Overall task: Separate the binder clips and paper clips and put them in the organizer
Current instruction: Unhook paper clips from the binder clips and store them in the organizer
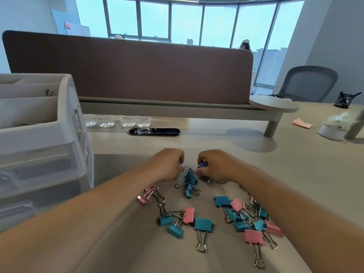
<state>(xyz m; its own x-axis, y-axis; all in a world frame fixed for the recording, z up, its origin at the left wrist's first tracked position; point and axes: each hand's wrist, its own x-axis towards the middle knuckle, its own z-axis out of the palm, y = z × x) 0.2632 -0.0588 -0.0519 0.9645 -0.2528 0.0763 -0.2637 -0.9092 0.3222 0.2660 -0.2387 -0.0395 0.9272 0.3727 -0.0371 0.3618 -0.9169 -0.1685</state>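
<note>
Several pink and blue binder clips lie scattered on the desk between my forearms. My right hand has its fingers curled round a dark blue binder clip at the far edge of the pile. My left hand is curled just left of it, its fingertips down at the desk; what it holds is hidden. A teal binder clip lies just below both hands. The white organizer stands at the left, with open top compartments and clear drawers below.
A brown desk divider on a raised shelf runs across the back. Clear cups stand under the shelf, beside a black cable slot. A grey chair, a pink pad and a white round holder are at the right.
</note>
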